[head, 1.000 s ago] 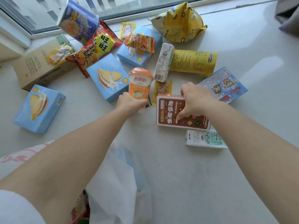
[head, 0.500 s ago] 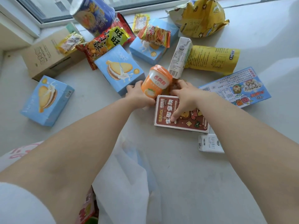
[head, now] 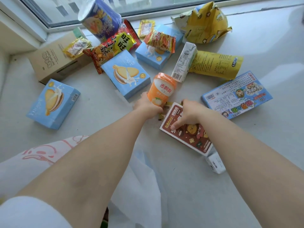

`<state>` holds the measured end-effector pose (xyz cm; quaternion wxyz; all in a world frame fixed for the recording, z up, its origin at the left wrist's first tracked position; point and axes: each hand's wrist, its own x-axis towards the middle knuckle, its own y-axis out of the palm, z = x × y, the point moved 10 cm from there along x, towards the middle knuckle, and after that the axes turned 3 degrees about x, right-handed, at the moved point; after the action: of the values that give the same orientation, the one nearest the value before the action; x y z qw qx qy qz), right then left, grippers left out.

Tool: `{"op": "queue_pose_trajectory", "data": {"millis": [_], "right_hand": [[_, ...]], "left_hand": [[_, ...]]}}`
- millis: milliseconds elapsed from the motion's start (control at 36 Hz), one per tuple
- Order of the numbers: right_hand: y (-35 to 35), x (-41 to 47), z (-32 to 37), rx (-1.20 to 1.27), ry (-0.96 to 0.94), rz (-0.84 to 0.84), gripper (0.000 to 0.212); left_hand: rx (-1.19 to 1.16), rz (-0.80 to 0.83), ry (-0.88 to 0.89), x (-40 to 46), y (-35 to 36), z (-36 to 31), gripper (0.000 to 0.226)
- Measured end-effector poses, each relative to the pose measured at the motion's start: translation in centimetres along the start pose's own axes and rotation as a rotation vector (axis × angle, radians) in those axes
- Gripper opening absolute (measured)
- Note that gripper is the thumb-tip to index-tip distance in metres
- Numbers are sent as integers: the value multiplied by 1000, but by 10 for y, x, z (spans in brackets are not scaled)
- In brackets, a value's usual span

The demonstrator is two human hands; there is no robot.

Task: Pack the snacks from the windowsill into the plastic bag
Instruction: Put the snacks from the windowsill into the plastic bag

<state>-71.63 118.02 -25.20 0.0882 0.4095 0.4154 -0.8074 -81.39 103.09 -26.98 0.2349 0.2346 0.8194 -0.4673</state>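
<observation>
Snacks lie scattered across a pale windowsill as a person reaches in with both arms. Nearest, at 6 o'clock, a translucent white plastic bag lies crumpled between the forearms. Just past it at 3 o'clock, a small white carton peeks from under the right arm. At centre, the right hand has its grip curled over the top edge of a brown snack box, lifting that end off the sill. Beside it at 9 o'clock, the left hand has its grip clasped around the base of an orange cup, tilted away. Farther out, a blue cartoon box lies at 3 o'clock and a blue biscuit box at 9 o'clock. Beyond the cup sit a second blue biscuit box, a white milk carton and a yellow pouch. At 12 o'clock, against the window frame, stand a blue crisp tube and a torn yellow bag.
</observation>
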Motion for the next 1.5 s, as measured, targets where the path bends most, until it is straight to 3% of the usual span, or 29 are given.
{"op": "queue_pose_trajectory", "data": {"millis": [83,222,361,417,611,778,917,1028,1167,1250,1361,1500], "right_hand": [[18,-10,-12,122,54,-9,83],[40,-28,-8,101,71,-83,99],[52,-50,-6,334,87,-130,65],[48,-61,-2,356,65,-169,63],[-7,-124,25,374,-26,-405,56],[-58,-205,62,476,-198,-584,58],[-65,-268,97,678,-318,-688,56],[-61,-308,130,734,-420,-760,50],[-48,-346,154,835,-514,-838,35],[-37,-352,163,1055,-546,-770,27],[-10,-350,186,1198,-580,-611,27],[19,-353,207,1163,-585,-591,65]], "left_hand": [[-61,9,-34,-9,5,12,82],[-139,23,-44,-26,11,32,75],[-168,49,-119,-50,6,46,67],[-208,50,-100,-59,-1,42,61],[-388,6,150,-106,-56,-11,47],[-574,-133,407,-186,-141,-40,61],[-659,-246,492,-248,-198,-15,77],[-699,-344,525,-288,-231,21,60],[-745,-430,552,-319,-258,78,75],[-675,-440,533,-331,-259,111,72],[-351,-471,506,-335,-256,146,70],[-154,-482,530,-339,-254,179,74]]}}
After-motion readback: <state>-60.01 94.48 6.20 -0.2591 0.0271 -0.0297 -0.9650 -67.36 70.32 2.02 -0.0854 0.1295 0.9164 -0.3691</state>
